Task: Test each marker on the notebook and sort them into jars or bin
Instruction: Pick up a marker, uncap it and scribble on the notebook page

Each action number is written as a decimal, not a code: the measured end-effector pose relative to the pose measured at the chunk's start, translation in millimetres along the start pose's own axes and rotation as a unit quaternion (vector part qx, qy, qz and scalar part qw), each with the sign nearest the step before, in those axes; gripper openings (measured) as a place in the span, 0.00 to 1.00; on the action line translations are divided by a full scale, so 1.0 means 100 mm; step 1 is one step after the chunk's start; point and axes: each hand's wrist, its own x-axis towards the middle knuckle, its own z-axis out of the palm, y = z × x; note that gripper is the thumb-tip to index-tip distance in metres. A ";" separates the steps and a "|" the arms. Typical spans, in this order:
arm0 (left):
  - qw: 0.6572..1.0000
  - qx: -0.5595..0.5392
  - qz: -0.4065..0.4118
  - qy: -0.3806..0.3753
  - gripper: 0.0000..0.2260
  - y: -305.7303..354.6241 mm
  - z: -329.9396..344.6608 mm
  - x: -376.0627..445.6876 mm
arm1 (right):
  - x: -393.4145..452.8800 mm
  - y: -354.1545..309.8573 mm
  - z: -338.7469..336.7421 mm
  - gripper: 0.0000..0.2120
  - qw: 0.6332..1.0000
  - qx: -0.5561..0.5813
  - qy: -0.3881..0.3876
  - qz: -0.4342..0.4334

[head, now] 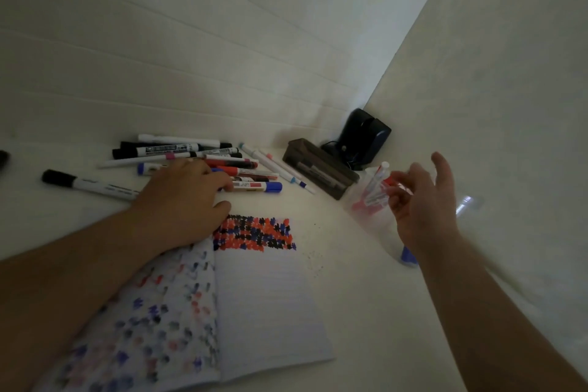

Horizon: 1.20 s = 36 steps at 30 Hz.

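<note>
Left hand rests with fingers curled on the marker pile beyond the open notebook, while right hand, fingers spread and empty, hovers beside a clear jar holding red markers.

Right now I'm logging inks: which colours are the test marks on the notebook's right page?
Red, blue and black, on the notebook, head view.

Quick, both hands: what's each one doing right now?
Left hand: reaching into the marker pile; grip cannot be told.
Right hand: open, empty, beside the clear jar.
</note>
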 end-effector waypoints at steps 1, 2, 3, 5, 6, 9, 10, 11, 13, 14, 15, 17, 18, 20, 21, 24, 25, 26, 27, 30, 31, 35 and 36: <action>1.000 0.002 -0.001 -0.004 0.17 0.01 0.00 0.00 | -0.03 0.02 0.04 0.27 1.000 -0.018 -0.009 -0.024; 1.000 0.004 -0.002 -0.008 0.17 0.01 0.00 0.00 | -0.06 0.04 0.08 0.31 0.998 -0.040 -0.022 -0.050; 1.000 0.005 -0.004 -0.012 0.17 0.01 0.00 0.00 | -0.10 0.05 0.13 0.33 0.994 -0.065 -0.035 -0.075; 1.000 0.005 -0.006 -0.021 0.18 0.00 0.01 0.01 | -0.16 0.04 0.22 0.34 0.987 -0.101 -0.051 -0.115; 1.000 0.006 -0.006 -0.024 0.18 0.00 0.01 0.01 | -0.17 0.04 0.26 0.32 0.985 -0.106 -0.046 -0.128; 1.000 0.015 -0.004 -0.027 0.18 0.03 0.02 0.03 | -0.21 0.08 0.37 0.26 0.977 -0.142 -0.036 -0.157; 0.999 0.016 -0.003 -0.030 0.18 0.03 0.02 0.04 | -0.25 0.14 0.44 0.23 0.966 -0.189 -0.072 -0.163; 0.999 0.016 -0.002 -0.033 0.17 0.03 0.02 0.04 | -0.29 0.23 0.52 0.21 0.942 -0.259 -0.132 -0.166; 0.999 0.015 0.006 -0.034 0.16 0.03 0.02 0.04 | -0.37 0.47 0.74 0.20 0.851 -0.421 -0.273 -0.157; 0.999 0.013 0.010 -0.033 0.16 0.03 0.02 0.04 | -0.39 0.59 0.85 0.20 0.797 -0.482 -0.326 -0.162; 0.999 0.012 0.011 -0.033 0.16 0.02 0.01 0.04 | -0.40 0.70 0.96 0.20 0.755 -0.522 -0.356 -0.175; 0.999 0.011 0.011 -0.030 0.15 0.03 0.01 0.05 | -0.40 0.84 1.12 0.18 0.727 -0.557 -0.358 -0.183; 0.999 0.012 0.011 -0.028 0.15 0.02 0.01 0.05 | -0.38 0.87 1.16 0.18 0.731 -0.560 -0.351 -0.171; 0.999 0.021 0.015 -0.026 0.14 0.03 0.01 0.05 | -0.34 0.94 1.17 0.18 0.737 -0.559 -0.353 -0.143; 0.999 0.025 0.018 -0.024 0.13 0.03 0.01 0.05 | -0.33 0.95 1.17 0.16 0.731 -0.565 -0.357 -0.138; 0.999 0.018 0.016 -0.023 0.10 0.04 -0.01 0.03 | -0.31 0.91 1.16 0.11 0.698 -0.605 -0.357 -0.136; 1.000 0.016 0.017 -0.016 0.10 0.04 -0.01 0.02 | -0.31 0.90 1.15 0.11 0.687 -0.622 -0.347 -0.145; 1.000 0.014 0.022 -0.003 0.10 0.04 -0.01 0.02 | -0.32 0.87 1.14 0.10 0.683 -0.632 -0.331 -0.158; 0.999 0.008 0.029 0.013 0.11 0.03 -0.02 0.01 | -0.34 0.82 1.11 0.10 0.698 -0.622 -0.312 -0.169; 0.996 -0.037 0.061 0.043 0.21 0.03 -0.06 -0.03 | -0.45 0.70 1.01 0.06 0.858 -0.407 -0.278 -0.141; 0.994 -0.056 0.080 0.040 0.24 0.05 -0.07 -0.05 | -0.49 0.66 0.99 0.04 0.905 -0.294 -0.294 -0.090; 0.987 -0.083 0.137 0.004 0.30 0.14 -0.10 -0.12 | -0.69 0.70 1.02 0.10 0.902 -0.002 -0.422 0.092; 0.987 -0.078 0.141 0.008 0.30 0.15 -0.10 -0.11 | -0.73 0.70 1.04 0.11 0.900 0.006 -0.423 0.103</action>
